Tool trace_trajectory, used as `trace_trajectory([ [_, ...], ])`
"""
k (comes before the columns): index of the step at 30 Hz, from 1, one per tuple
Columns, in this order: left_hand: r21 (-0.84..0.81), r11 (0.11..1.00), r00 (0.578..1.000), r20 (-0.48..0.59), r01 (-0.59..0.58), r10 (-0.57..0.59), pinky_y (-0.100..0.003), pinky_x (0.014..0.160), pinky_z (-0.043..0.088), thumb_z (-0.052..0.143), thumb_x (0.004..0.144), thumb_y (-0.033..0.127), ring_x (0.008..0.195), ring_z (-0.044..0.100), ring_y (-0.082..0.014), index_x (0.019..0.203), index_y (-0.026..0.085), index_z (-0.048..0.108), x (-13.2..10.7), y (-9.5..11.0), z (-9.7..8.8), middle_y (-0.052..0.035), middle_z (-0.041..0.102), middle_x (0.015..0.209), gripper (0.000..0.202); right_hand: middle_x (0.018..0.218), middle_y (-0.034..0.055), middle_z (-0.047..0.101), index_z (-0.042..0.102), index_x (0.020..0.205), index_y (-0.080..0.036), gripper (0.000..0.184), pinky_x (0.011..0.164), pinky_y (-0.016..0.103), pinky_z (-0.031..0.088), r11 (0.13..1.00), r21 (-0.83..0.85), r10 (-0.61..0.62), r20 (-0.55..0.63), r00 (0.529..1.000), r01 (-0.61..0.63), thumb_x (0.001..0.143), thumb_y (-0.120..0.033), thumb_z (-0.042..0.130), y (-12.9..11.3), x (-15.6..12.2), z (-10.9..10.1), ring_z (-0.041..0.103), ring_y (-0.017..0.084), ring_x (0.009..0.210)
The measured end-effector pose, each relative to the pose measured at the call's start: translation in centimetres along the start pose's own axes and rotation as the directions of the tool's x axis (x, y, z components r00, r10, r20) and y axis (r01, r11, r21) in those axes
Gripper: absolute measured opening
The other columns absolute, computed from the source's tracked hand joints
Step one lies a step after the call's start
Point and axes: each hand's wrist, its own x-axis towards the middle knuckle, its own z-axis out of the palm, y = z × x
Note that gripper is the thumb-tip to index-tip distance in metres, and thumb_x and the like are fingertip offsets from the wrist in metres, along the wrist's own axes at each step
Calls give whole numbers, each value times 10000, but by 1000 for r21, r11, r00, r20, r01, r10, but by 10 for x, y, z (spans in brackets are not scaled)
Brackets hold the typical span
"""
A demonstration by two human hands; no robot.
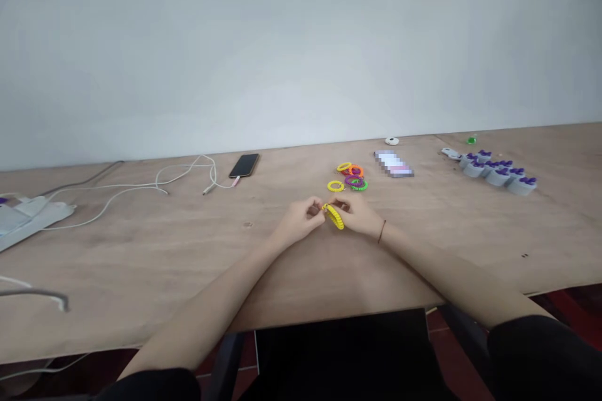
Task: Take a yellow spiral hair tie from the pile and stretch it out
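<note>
A yellow spiral coil keychain (335, 217) hangs between my two hands, with a small metal ring at its upper left end. My left hand (305, 218) pinches at that metal ring; the exact finger contact is too small to make out. My right hand (356, 214) is closed on the coil's upper side. Just beyond my hands lie several more coil keychains: a single yellow one (335, 186), a purple one (353, 181), a green one (360, 185), an orange one (356, 170) and another yellow one (344, 166).
Behind the coils is a phone with a blurred screen (394, 164). A dark phone (244, 165) on a white cable lies to the left. Grey cups with purple tops (497, 175) stand at right. A power strip (35, 220) sits at far left on the wooden table (188, 276).
</note>
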Motion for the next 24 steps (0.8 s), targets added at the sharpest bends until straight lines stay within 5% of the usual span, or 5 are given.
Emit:
trace_trajectory([
  [6,210,973,991,-76,-93,111,-238,700,437,516,750,208,718,588,-131,816,189,542,-2,2,1,9,616,765,74,604,-17,536,542,648,-166,136,531,226,351,985,163,72,-50,996,-63,729,-275,526,10,4,4,458,109,579],
  [10,273,945,972,-98,-179,213,-248,737,457,511,769,207,759,592,-134,816,191,541,-4,3,3,-4,621,795,59,498,-43,455,506,607,-176,119,451,211,326,909,361,244,-49,968,-211,697,-251,484,14,3,12,419,89,463],
  [13,212,965,978,-107,-152,178,-262,742,487,511,790,224,768,622,-139,879,193,541,-4,3,5,-9,647,837,100,488,-48,447,498,623,-183,96,411,206,335,828,467,362,-25,932,-309,681,-259,487,12,2,17,414,84,420],
  [18,25,996,995,-39,-89,90,-280,773,523,569,796,287,834,657,-163,1173,210,463,-5,2,8,-16,676,978,399,522,-45,475,556,711,-184,98,400,193,337,814,478,384,-16,923,-331,685,-272,524,11,1,16,425,77,427],
  [24,75,990,984,-123,-120,129,-286,768,533,552,820,288,820,662,-162,1039,201,572,-4,1,10,-21,692,948,236,503,-39,468,547,671,-170,104,389,193,367,760,519,450,12,893,-390,661,-269,516,13,1,19,450,83,419],
])
